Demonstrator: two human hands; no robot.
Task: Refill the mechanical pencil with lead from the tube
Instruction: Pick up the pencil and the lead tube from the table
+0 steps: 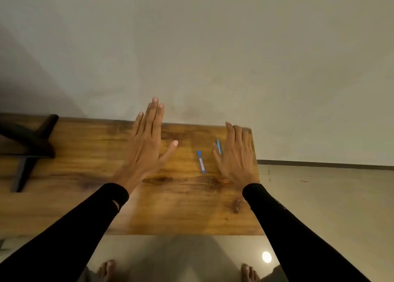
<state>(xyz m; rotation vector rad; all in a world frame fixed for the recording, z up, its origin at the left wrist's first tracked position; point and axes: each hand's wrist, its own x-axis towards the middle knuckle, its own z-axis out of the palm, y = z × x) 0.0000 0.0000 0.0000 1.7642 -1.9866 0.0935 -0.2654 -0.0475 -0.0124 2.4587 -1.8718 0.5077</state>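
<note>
A blue lead tube [201, 161] with a blue cap lies on the wooden table [183, 205], between my two hands. A light blue mechanical pencil [219, 146] lies to its right, partly hidden under the thumb side of my right hand [236, 154]. My right hand is flat, fingers stretched out, over the table's right end; whether it touches the pencil I cannot tell. My left hand [149, 141] is raised above the table's middle, fingers straight and thumb spread, holding nothing.
A black stand [29, 141] with a grey leg sits on the table's far left. The table backs onto a pale wall [191, 47]. Its right edge drops to a tiled floor [319, 196]. My bare feet [107, 270] show below the near edge.
</note>
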